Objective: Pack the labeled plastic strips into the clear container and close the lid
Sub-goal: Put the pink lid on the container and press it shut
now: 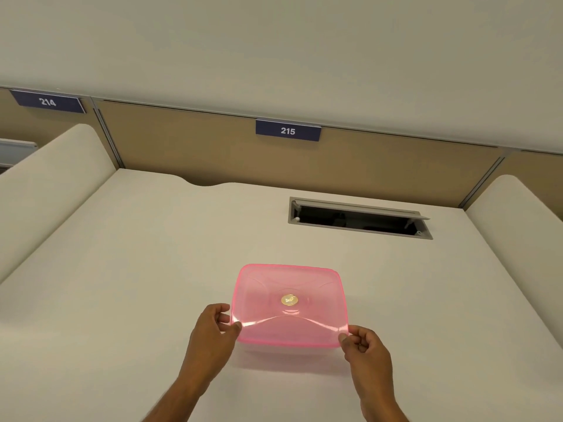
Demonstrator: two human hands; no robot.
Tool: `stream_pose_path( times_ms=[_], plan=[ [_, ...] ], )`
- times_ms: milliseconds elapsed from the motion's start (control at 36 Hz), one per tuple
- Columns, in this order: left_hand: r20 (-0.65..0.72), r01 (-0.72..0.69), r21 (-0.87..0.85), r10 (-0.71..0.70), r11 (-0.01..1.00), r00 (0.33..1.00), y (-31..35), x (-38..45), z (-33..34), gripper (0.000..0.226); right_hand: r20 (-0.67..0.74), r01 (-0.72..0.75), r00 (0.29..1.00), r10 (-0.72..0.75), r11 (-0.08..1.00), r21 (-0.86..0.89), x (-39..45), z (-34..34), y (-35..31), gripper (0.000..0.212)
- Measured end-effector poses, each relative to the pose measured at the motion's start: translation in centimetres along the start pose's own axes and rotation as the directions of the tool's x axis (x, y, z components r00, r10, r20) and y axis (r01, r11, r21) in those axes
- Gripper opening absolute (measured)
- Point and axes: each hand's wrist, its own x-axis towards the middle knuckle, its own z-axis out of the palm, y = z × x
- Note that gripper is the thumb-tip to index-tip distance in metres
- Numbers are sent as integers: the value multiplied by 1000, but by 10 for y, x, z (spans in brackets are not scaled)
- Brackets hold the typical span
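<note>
A translucent pink lid [289, 306] with a round gold sticker in its middle lies over a clear container on the white desk [137, 269]. The container's clear walls barely show beneath the lid's near edge. My left hand [216, 327] pinches the lid's near left corner between thumb and fingers. My right hand [362, 345] pinches the near right corner the same way. No labeled strips are visible; I cannot tell what lies inside through the pink plastic.
An open cable hatch [359, 219] is cut into the desk at the back right. Tan partition panels carry blue signs 215 [288, 130] and 214 [48, 102]. Rounded white side dividers [51, 178] flank the desk.
</note>
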Motion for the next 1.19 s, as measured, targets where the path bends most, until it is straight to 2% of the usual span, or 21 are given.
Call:
stream_pose_path(
  times_ms=[111, 222, 333, 417, 528, 639, 722, 778, 889, 944, 1083, 1194],
  plan=[
    [-3, -84, 63, 85, 994, 996, 10, 18, 5, 50, 28, 29, 999, -28, 999, -27, 6, 1, -5, 23],
    [-18, -147, 142, 151, 979, 988, 28, 46, 18, 56, 43, 100, 994, -96, 990, -103, 23, 8, -21, 36],
    [-2, -214, 264, 223, 940, 975, 42, 73, 34, 49, 109, 171, 983, -150, 960, -223, 53, 23, -42, 53],
    [20, -245, 343, 254, 907, 967, 47, 87, 44, 37, 158, 222, 971, -180, 924, -310, 72, 34, -57, 56],
    [-3, -293, 413, 323, 863, 947, 42, 95, 52, 29, 188, 257, 961, -201, 897, -359, 88, 42, -64, 53],
    [-61, -363, 521, 458, 773, 887, 38, 95, 54, 22, 197, 292, 952, -233, 882, -369, 92, 44, -58, 45],
    [-52, -378, 548, 482, 746, 875, 37, 100, 56, 21, 166, 311, 949, -267, 874, -373, 93, 47, -55, 38],
    [-33, -365, 592, 474, 719, 880, 36, 107, 57, 30, 140, 323, 946, -291, 861, -393, 94, 51, -56, 34],
    [-6, -359, 630, 467, 688, 884, 31, 114, 58, 63, 116, 337, 941, -317, 856, -393, 97, 55, -57, 33],
    [8, -379, 645, 490, 664, 872, 31, 112, 58, 68, 109, 340, 940, -323, 865, -368, 97, 55, -56, 31],
    [-26, -379, 594, 487, 710, 873, 40, 104, 55, 31, 74, 378, 924, -375, 866, -328, 97, 57, -55, 23],
    [-23, -375, 622, 494, 688, 869, 38, 110, 56, 39, 77, 424, 902, -424, 841, -335, 100, 60, -56, 10]
  ],
)
